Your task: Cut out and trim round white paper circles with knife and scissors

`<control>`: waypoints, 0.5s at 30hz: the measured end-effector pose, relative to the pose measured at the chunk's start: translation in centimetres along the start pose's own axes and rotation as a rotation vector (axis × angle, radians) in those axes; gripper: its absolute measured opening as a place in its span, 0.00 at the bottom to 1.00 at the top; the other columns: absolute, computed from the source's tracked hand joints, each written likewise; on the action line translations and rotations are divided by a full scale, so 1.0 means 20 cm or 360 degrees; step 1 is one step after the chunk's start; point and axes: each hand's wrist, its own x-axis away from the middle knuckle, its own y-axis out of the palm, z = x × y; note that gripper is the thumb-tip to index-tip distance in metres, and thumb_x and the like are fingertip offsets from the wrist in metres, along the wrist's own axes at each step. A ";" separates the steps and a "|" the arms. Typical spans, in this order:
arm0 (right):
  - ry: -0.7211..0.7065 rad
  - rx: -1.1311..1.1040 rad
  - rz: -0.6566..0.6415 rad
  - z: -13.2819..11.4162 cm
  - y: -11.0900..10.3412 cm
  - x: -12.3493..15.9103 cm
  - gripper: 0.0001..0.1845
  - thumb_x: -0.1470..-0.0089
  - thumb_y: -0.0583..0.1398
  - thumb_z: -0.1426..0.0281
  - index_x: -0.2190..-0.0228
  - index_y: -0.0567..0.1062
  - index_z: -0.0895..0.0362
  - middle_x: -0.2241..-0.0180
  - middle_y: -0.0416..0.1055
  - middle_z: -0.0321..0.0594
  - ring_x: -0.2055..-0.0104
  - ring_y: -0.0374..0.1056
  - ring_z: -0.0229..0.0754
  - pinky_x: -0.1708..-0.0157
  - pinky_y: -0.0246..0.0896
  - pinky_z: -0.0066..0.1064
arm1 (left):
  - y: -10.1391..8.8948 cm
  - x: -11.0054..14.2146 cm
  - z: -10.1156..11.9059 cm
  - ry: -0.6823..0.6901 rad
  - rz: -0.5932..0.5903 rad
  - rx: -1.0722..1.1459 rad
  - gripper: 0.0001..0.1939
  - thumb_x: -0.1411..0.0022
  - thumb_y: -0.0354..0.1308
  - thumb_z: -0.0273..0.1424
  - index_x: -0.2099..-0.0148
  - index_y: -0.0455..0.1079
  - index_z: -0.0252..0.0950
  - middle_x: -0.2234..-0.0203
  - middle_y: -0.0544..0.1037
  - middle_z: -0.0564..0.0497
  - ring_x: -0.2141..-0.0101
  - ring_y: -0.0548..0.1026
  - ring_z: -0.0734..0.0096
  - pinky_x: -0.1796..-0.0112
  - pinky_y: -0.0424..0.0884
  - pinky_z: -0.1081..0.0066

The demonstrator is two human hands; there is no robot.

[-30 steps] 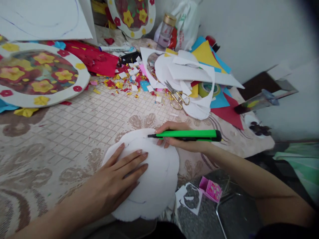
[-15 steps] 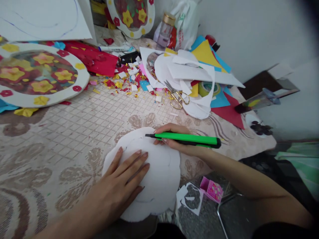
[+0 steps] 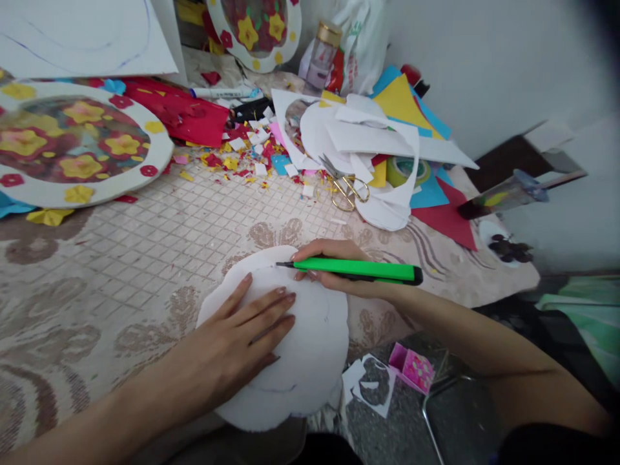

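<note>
A white scalloped foam or card sheet (image 3: 310, 361) lies at the table's near edge and partly overhangs it. Thin pen lines are drawn on it. My left hand (image 3: 242, 329) rests flat on the sheet with its fingers spread. A green utility knife (image 3: 358, 268) is gripped in my right hand (image 3: 334, 258), its body lying nearly level. The blade tip touches or hovers just over the sheet near its far edge, along a curved line; how deep it sits cannot be seen.
Gold-handled scissors (image 3: 346, 187) lie beside white offcuts (image 3: 382, 139). Paper scraps (image 3: 242, 152) cover the table's middle back. A flower-decorated white frame (image 3: 159, 152) lies left. A glass jar (image 3: 323, 55) stands at the back. A pink box (image 3: 411, 368) sits below the table edge.
The knife tip has moved a little left along the sheet's far edge, my right hand with it. My left hand has shifted slightly on the sheet, still pressed flat.
</note>
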 end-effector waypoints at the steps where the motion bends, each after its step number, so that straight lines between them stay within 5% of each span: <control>1: -0.0005 -0.0010 0.0000 0.00 0.00 0.00 0.15 0.37 0.60 0.69 0.50 0.74 0.59 0.59 0.80 0.44 0.58 0.76 0.40 0.56 0.70 0.32 | 0.01 0.00 0.00 0.0005 -0.0006 -0.0001 0.23 0.30 0.54 0.27 0.34 0.64 0.36 0.35 0.68 0.44 0.33 0.60 0.62 0.31 0.37 0.50; 15: -0.0053 -0.0019 -0.0081 0.00 -0.02 -0.04 0.14 0.38 0.60 0.71 0.51 0.73 0.61 0.61 0.79 0.45 0.60 0.76 0.38 0.58 0.70 0.30 | 0.00 -0.01 0.00 0.0067 -0.0046 -0.0082 0.21 0.29 0.51 0.24 0.36 0.65 0.30 0.36 0.68 0.41 0.33 0.61 0.59 0.32 0.31 0.49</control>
